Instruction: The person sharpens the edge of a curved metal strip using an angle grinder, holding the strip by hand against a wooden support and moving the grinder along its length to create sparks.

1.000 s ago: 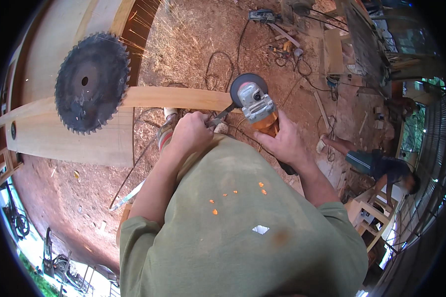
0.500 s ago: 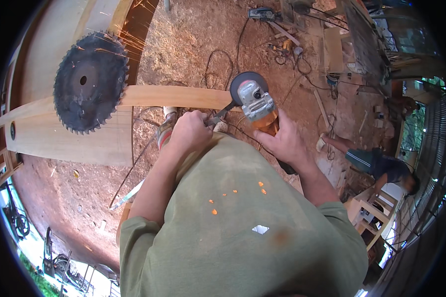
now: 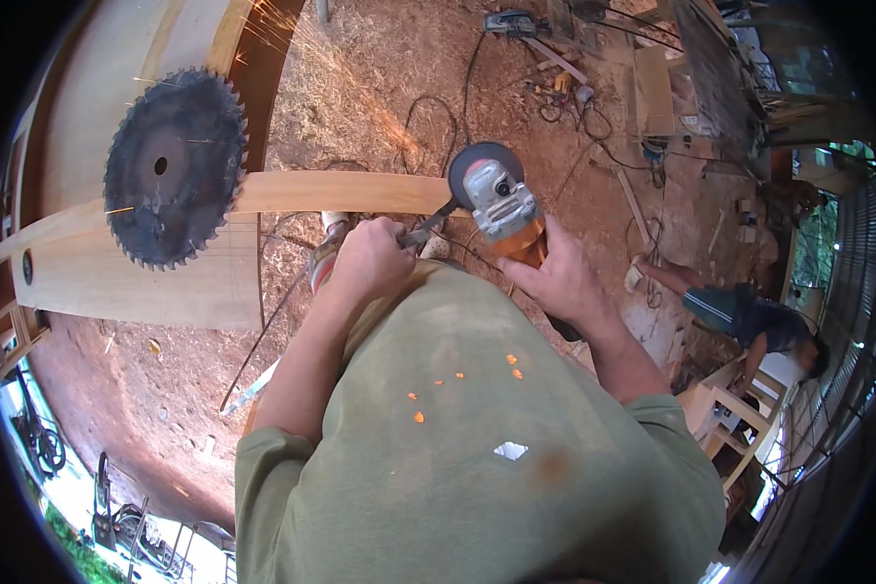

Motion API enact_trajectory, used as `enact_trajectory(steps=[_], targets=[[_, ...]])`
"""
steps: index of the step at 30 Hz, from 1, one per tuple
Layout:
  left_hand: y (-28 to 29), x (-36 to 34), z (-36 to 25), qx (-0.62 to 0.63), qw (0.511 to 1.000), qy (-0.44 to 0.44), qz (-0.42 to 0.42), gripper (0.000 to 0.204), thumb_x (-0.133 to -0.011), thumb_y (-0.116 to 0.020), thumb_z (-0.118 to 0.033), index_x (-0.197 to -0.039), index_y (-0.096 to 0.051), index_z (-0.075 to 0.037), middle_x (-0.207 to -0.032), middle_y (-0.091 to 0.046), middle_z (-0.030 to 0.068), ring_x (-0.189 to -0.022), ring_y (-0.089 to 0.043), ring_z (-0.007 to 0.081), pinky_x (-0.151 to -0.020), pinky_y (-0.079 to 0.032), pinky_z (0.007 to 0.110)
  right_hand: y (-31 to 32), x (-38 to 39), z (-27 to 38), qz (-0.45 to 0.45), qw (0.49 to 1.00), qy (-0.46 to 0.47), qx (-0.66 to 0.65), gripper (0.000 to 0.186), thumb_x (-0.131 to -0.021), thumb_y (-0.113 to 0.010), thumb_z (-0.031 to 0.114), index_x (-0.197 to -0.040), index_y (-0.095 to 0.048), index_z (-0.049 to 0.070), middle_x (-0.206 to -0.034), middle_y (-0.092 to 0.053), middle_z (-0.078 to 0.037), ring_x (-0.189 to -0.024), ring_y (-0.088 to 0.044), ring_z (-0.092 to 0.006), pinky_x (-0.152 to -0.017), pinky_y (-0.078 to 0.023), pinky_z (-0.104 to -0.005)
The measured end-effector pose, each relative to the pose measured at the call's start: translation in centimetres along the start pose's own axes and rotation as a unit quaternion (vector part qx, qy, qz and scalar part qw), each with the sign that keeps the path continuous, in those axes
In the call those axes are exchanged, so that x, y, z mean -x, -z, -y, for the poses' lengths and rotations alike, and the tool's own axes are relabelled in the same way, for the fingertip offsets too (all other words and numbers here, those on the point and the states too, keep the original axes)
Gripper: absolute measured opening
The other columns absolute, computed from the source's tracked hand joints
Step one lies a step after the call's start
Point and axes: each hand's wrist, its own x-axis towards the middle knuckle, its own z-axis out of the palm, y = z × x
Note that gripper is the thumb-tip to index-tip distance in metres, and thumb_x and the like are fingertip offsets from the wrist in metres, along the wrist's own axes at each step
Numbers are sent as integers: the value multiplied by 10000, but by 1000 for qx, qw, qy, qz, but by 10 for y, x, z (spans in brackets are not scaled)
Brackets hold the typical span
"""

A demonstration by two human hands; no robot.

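Note:
My right hand (image 3: 565, 277) is wrapped round the orange body of an angle grinder (image 3: 502, 201). Its dark disc (image 3: 467, 165) faces up and to the left. In my closed left hand (image 3: 372, 258) is a dark flat metal piece (image 3: 428, 228), whose far end meets the disc's lower edge. Sparks streak toward the upper left. The part of the metal piece inside my fist is hidden. Left of both hands, a large toothed circular saw blade (image 3: 177, 170) lies on a wooden board.
A long wooden strip (image 3: 350, 191) runs from the saw blade to behind the grinder. Pale panels (image 3: 136, 282) stand at left. Power cords (image 3: 455, 127) loop over the sawdust-covered ground, near a power tool (image 3: 509, 21). Another person (image 3: 764, 321) bends at the right beside a wooden frame (image 3: 735, 423).
Both hands keep nearly the same place, with the disc shifted very slightly left and down. The spark streaks have changed and now show over the ground too.

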Motion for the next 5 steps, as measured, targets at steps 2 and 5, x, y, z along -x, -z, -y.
enact_trajectory(steps=[2,5], targets=[[1,0,-1,-3,1000,4,5,362,-948,-658,-319,-797,-688,9,-710,-627,249,-719,-646,420,-691,-503,499,-5,-2,-10,-31,999,17,-31,607,-792,-777,279,-1277,-547,-6,-1114,-684,-233,-1055,-682,-371,-899,-531,-442],[3,-1,0,-10,1000,6,14,366,-943,-668,-325,-793,-693,9,-707,-635,249,-729,-655,416,-701,-507,500,-7,-4,-24,-16,998,-6,-59,611,-802,-770,280,-1301,-544,8,-1146,-683,-233,-1090,-676,-370,-914,-528,-443]])
